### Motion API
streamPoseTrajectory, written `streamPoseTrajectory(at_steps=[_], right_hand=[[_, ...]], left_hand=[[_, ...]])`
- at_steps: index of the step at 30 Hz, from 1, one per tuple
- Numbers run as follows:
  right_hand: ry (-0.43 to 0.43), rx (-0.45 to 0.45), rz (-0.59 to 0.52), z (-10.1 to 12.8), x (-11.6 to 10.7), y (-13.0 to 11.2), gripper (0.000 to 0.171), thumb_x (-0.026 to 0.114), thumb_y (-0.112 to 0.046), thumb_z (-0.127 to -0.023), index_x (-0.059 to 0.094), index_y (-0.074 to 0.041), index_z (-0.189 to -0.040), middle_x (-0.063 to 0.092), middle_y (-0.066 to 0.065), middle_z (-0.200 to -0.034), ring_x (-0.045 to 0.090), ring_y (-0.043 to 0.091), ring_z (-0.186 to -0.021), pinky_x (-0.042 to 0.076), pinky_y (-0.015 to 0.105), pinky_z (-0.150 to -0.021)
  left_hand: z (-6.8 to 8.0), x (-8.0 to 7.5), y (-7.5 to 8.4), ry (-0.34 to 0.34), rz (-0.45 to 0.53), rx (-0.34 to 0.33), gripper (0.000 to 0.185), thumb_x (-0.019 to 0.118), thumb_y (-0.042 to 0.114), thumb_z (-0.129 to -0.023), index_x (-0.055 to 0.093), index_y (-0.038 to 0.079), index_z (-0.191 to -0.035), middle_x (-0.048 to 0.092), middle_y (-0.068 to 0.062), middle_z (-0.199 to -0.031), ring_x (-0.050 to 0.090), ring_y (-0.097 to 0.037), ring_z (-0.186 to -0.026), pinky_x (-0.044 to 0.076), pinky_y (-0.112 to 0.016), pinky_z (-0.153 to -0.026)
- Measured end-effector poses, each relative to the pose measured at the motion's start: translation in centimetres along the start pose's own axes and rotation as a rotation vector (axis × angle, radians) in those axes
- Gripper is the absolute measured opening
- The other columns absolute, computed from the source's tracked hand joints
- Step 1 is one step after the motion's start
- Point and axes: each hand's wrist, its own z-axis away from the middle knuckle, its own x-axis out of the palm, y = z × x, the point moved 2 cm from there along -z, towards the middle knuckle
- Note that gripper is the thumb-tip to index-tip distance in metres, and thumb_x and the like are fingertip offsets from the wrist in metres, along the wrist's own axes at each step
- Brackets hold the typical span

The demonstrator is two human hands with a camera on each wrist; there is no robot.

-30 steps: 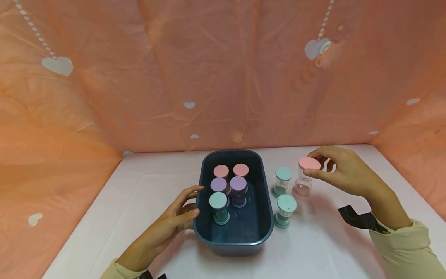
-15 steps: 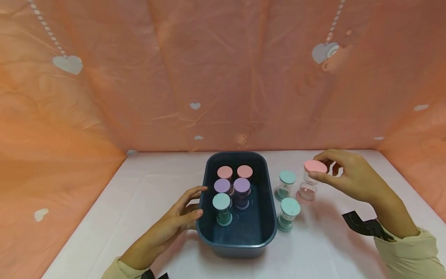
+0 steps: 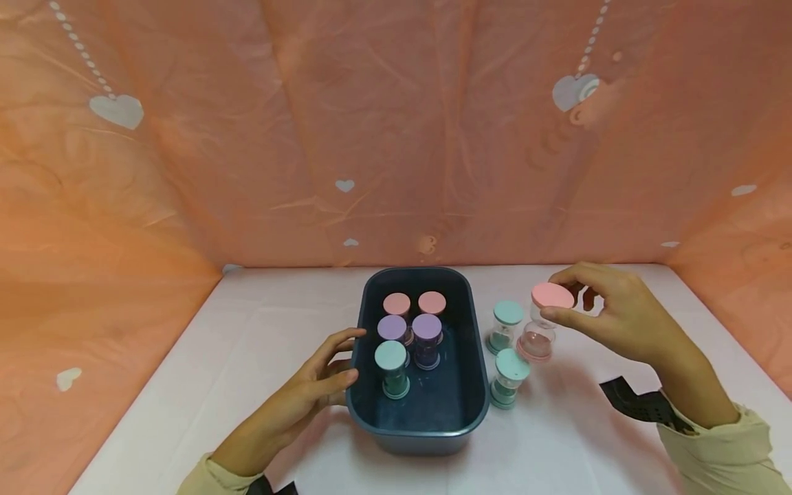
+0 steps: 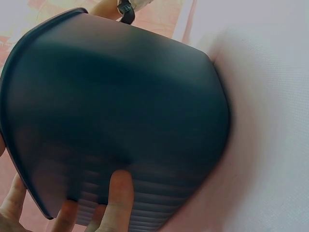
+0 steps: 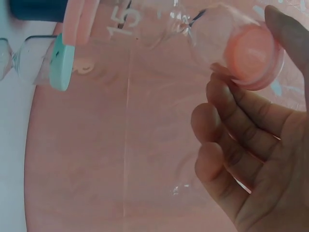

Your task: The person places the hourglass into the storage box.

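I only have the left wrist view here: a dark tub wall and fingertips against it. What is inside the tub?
Observer: Five sand timers stand in the tub: two pink-capped, two purple-capped, one teal-capped.
Operator: What is the other hand doing?
Observer: The right hand pinches the top cap of a pink timer to the right of the tub, outside it.
Operator: Anything else out there?
Observer: Two teal timers stand on the table between the tub and the pink timer.
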Motion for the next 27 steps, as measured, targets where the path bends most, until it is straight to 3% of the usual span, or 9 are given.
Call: streamPoseTrajectory(at_steps=[27], right_hand=[[-0.027, -0.086, 0.049, -0.9, 1.4, -1.4, 0.041, 0.092, -0.028, -0.066, 0.068, -0.032, -0.098, 0.055, -0.022, -0.081, 0.051, -0.003, -0.077, 0.04, 0.012, -0.068]], left_hand=[[-0.2, -0.2, -0.2, -0.007, -0.006, 0.007, 0.056, 0.053, 0.018, -0.101, 0.03, 0.025, -0.151, 0.027, -0.015, -0.154, 0.035, -0.038, -0.137, 0.047, -0.044, -0.1]])
